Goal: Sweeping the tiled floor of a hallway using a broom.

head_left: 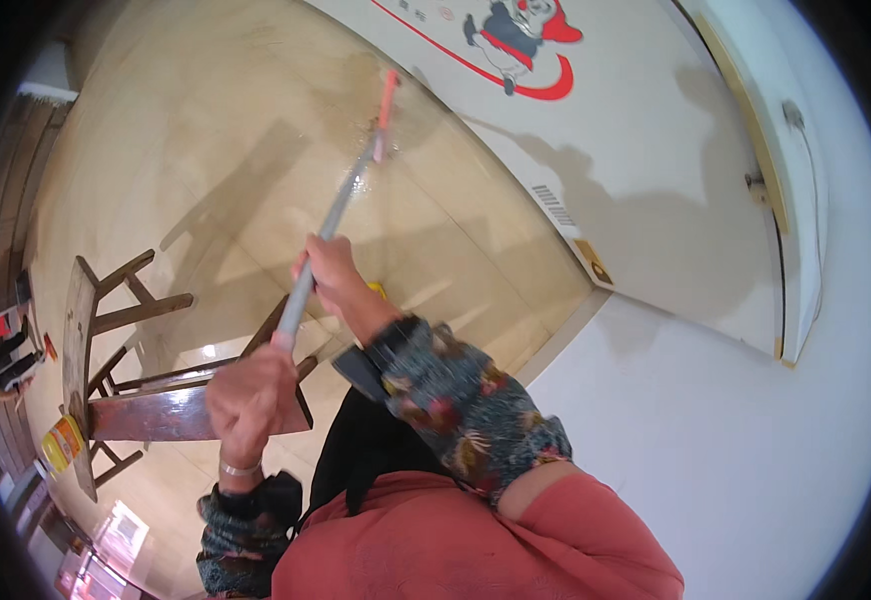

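Both of my hands grip one long grey pole (341,199) that slants up and away over the tiled floor. My left hand (252,394), blurred, is closed around the pink end of the pole. Farther along, my right hand (330,268) is wrapped around the grey shaft. At the far end a narrow pink-red tool head (386,109) rests on wet, shiny floor tiles close to the foot of the white panel (630,172). The head's exact kind cannot be told.
Wooden benches stand at the left, one pale (75,322), one dark and glossy (154,415). A yellow bottle (62,444) is on the pale bench's end. A person (2,371) is at the far left. A white wall (630,450) rises on the right.
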Demonstrator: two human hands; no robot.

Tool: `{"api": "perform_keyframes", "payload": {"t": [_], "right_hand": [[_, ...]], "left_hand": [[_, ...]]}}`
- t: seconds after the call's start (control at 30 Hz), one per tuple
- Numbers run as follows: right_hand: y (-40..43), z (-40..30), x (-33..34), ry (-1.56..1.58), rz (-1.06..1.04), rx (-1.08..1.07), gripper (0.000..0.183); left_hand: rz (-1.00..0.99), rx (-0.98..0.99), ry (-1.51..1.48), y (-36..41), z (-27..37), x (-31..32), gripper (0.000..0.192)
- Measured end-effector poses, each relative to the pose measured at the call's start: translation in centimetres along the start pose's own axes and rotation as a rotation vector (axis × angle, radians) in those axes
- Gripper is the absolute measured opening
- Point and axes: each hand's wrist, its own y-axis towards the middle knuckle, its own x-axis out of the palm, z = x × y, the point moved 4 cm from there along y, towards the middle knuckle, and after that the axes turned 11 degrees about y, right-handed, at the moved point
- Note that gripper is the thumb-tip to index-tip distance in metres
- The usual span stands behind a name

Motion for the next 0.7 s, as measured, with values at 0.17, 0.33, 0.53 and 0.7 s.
{"api": "perform_keyframes", "payload": {"t": [0.17, 0.33, 0.53, 0.7], "right_hand": [[-6.7, 2.9, -4.8, 0.214, 0.128, 0.206, 0.021], [-5.8, 3.3, -11.3, -0.15, -0.084, 0.098, 0.009], [3.6, 11.0, -5.7, 0.463, -0.012, 0.304, 0.005], [12.5, 8.3, 5.7, 0.218, -0.141, 0.266, 0.017]], "left_hand": [[-0.14, -0.048, -0.325, -1.5, 1.2, -3.8, 0.045], [0.052, -0.359, -0.437, -0.4, -5.4, -0.7, 0.045], [0.158, -0.209, -0.179, 0.6, -5.7, -7.1, 0.041], [0.126, -0.015, 0.152, 4.4, -5.7, -9.9, 0.035]]}}
